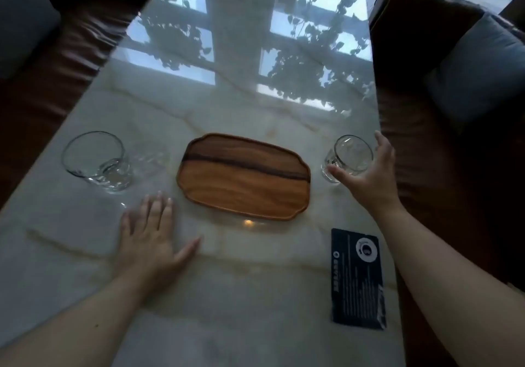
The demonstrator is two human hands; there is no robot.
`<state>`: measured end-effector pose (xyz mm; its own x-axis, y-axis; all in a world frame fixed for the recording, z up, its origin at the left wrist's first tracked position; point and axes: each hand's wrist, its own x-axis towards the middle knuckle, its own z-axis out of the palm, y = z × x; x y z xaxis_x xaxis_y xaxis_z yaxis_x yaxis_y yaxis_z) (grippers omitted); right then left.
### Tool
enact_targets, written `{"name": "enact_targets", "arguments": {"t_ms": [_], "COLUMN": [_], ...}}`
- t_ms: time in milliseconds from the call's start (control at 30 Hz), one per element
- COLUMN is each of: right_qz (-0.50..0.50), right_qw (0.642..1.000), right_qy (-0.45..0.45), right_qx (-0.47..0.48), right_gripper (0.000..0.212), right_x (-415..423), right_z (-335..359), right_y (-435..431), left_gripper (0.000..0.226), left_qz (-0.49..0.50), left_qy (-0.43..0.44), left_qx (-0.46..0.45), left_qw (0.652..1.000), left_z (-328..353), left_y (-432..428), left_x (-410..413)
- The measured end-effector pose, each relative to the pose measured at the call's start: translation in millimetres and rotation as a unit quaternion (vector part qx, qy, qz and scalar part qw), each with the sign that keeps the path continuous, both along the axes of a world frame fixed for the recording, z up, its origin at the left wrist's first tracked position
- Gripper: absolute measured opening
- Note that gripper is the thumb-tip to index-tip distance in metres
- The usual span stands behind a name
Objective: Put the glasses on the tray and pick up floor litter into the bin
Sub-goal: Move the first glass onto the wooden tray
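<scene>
An oval wooden tray (244, 177) lies bare in the middle of the glossy marble table (241, 295). One clear glass (98, 162) stands left of the tray, a second clear glass (348, 157) right of it. My right hand (369, 174) is spread around the right glass, thumb in front and fingers behind its far side, not closed on it. Palm down with fingers apart, my left hand (150, 241) rests flat on the table, below and between the left glass and the tray, holding nothing.
A dark printed packet (358, 278) lies on the table near the right edge, below my right hand. Brown leather sofas (443, 88) with grey cushions (480, 65) flank the table on both sides. The far tabletop mirrors a window and plants.
</scene>
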<state>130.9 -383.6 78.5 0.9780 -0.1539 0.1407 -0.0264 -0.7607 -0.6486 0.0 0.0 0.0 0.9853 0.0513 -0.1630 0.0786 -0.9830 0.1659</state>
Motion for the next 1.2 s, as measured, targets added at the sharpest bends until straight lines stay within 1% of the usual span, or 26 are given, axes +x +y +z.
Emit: {"name": "enact_targets", "arguments": {"t_ms": [67,100,133,267,400,467,567,700,900,1200], "right_qz": [-0.032,-0.040,-0.047,-0.052,-0.091,-0.095,-0.073,-0.011,0.069,0.080], "right_qw": [0.999,0.998,0.997,0.996,0.989,0.988,0.990,0.992,0.986,0.985], "right_qy": [-0.015,-0.007,0.002,0.029,0.027,0.021,0.009,-0.012,-0.001,0.030], "right_qx": [0.040,0.056,0.063,0.065,0.110,0.117,0.120,0.124,0.154,0.147], "right_gripper": [0.110,0.110,0.110,0.109,0.101,0.096,0.092,0.088,0.091,0.094], "right_x": [2.4,2.2,1.1,8.1,15.9,17.7,15.2,6.8,-6.4,-16.9], "right_z": [-5.2,-8.8,-12.9,-25.7,-29.8,-28.9,-22.3,-6.6,-1.7,-21.0], "right_y": [-2.4,-3.5,-2.3,-1.8,1.2,2.5,7.8,27.8,79.6,112.1], "left_gripper": [0.096,0.096,0.095,0.096,0.099,0.098,0.097,0.099,0.095,0.095], "left_qz": [0.005,0.006,0.007,0.003,0.003,0.005,0.004,0.002,0.006,0.004], "left_qy": [-0.005,-0.011,-0.028,-0.030,-0.031,-0.029,-0.023,-0.021,-0.022,-0.034], "left_qx": [0.002,0.006,0.016,0.010,0.015,0.015,0.014,0.014,0.012,0.003], "left_qw": [1.000,1.000,0.999,1.000,0.999,0.999,1.000,1.000,1.000,0.999], "left_z": [1.6,0.7,-2.1,-2.9,-1.7,-1.6,-2.2,-3.8,-7.0,-10.4], "left_y": [-0.4,0.0,1.3,-0.8,-1.3,-1.3,-0.5,0.4,4.1,3.5], "left_x": [1.1,1.4,0.9,1.3,1.8,1.9,2.3,3.0,1.2,2.5]}}
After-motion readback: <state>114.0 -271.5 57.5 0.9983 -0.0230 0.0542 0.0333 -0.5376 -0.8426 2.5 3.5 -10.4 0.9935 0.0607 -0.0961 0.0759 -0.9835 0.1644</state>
